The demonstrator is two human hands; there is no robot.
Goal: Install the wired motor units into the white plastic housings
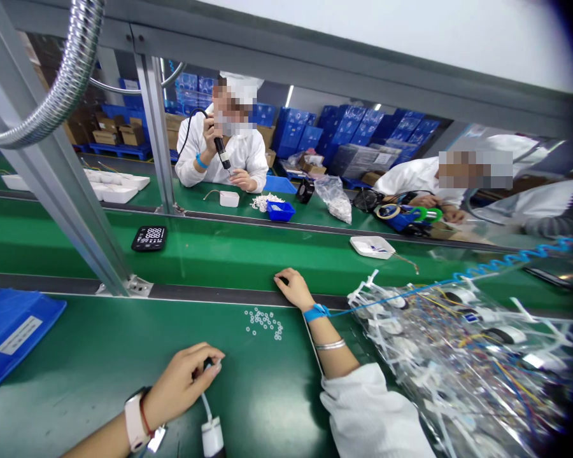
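Observation:
My left hand point(184, 381) is over the green work surface point(100, 356), its fingers curled together. A thin white cable point(204, 406) runs from under those fingers down to a white cylindrical part point(212, 439) with a dark lower end at the frame's bottom. A small dark piece or shadow shows between thumb and fingers. Several small white rings point(265, 320) lie loose between my hands. My right hand point(295, 289) is closed at the black edge strip beside the conveyor; what its fingers hold, if anything, is hidden. A blue wrist strap point(316, 312) is round that wrist.
Bagged wired parts point(458, 356) fill the right side. A blue tray point(19, 334) lies left. The green conveyor point(219, 261) carries a black digital display point(149, 238) and a white housing point(372, 247). A metal post point(76, 159) rises at left. Co-workers sit opposite, one holding a power screwdriver point(222, 152).

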